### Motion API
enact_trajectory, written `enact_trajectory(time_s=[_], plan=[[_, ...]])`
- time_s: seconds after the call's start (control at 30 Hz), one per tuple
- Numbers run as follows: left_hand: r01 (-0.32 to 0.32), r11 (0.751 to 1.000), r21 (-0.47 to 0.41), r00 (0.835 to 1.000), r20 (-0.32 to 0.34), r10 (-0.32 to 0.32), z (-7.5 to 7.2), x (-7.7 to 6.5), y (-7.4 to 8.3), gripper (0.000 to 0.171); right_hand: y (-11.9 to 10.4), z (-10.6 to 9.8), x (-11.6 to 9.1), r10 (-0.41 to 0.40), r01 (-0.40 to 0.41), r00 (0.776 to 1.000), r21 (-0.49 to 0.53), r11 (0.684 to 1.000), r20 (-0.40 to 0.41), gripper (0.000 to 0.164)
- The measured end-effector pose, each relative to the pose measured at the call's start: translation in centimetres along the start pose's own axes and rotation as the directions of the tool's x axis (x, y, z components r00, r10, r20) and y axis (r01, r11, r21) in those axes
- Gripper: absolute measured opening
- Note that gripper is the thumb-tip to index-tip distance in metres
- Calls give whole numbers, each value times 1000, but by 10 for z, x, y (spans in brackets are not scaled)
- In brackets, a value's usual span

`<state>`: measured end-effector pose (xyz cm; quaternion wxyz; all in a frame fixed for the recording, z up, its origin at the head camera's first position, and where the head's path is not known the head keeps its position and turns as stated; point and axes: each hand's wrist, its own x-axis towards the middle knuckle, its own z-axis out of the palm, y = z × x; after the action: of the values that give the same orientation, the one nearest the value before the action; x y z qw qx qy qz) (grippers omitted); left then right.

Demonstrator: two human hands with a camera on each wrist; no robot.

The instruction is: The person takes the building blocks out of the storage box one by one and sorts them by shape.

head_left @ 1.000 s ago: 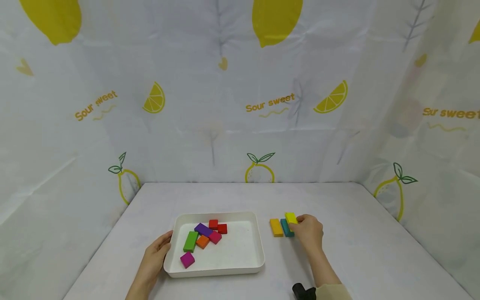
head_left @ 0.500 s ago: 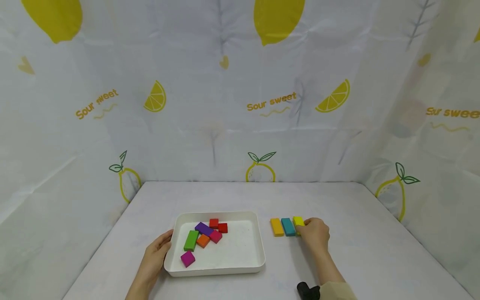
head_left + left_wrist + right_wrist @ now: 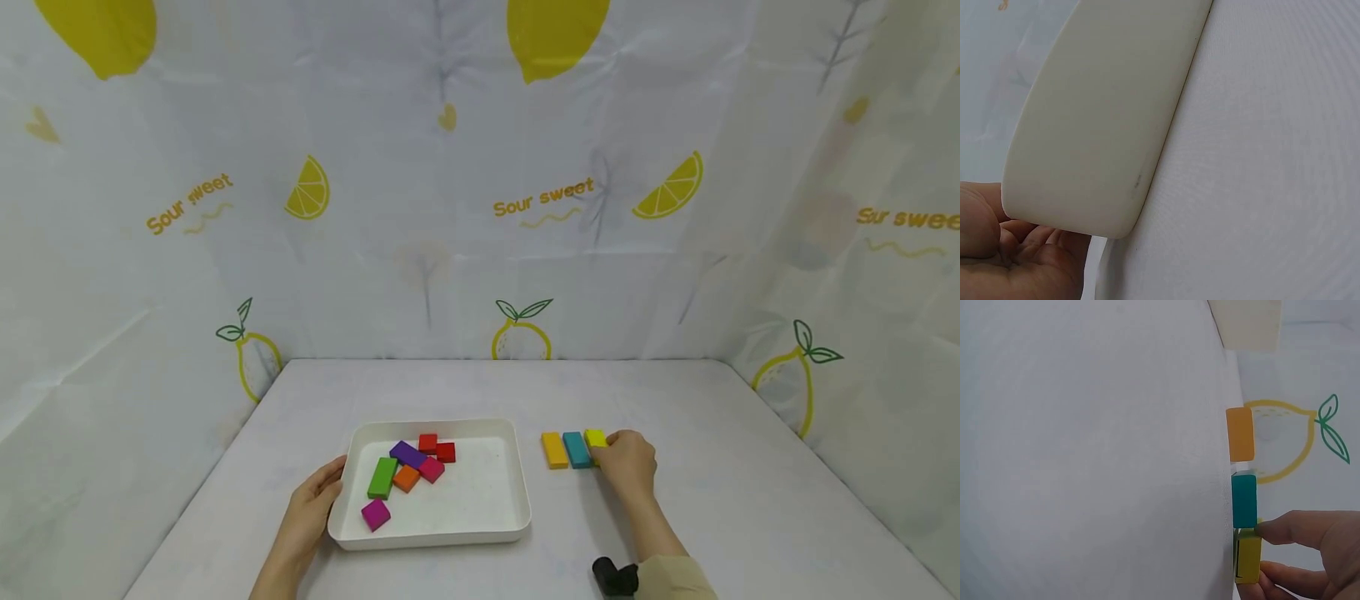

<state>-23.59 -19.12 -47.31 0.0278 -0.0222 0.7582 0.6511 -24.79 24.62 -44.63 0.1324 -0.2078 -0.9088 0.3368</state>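
Observation:
My right hand [image 3: 630,462] pinches a yellow block [image 3: 596,438] between thumb and fingers, down at the table. In the right wrist view the yellow block [image 3: 1248,559] stands right beside a teal block [image 3: 1245,500], and an orange-yellow block [image 3: 1240,434] is past that. From the head these make a short row, with the teal block [image 3: 577,450] in the middle and the orange-yellow block [image 3: 554,451] at left. My left hand [image 3: 306,508] holds the left side of a white tray [image 3: 480,537]. Close up, its fingers [image 3: 1054,250] lie against the tray wall [image 3: 1097,125], partly hidden.
Inside the tray lie several blocks, among them a green block [image 3: 382,478], a purple block [image 3: 407,454], an orange block [image 3: 406,478] and a magenta block [image 3: 376,515]. A lemon-print sheet [image 3: 420,167] rises behind the white table [image 3: 750,508].
The yellow block has moved right and down in my right hand, from partly over the teal block to the row's right end. My left hand and the tray have stayed put.

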Motion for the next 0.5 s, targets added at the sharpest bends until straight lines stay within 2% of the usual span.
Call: enact_trajectory(time_s=[0.5], plan=[[8, 1000, -2, 1000, -3, -8, 0, -2, 1, 48, -1, 1, 1, -6, 6, 1000, -27, 1000, 0, 39]])
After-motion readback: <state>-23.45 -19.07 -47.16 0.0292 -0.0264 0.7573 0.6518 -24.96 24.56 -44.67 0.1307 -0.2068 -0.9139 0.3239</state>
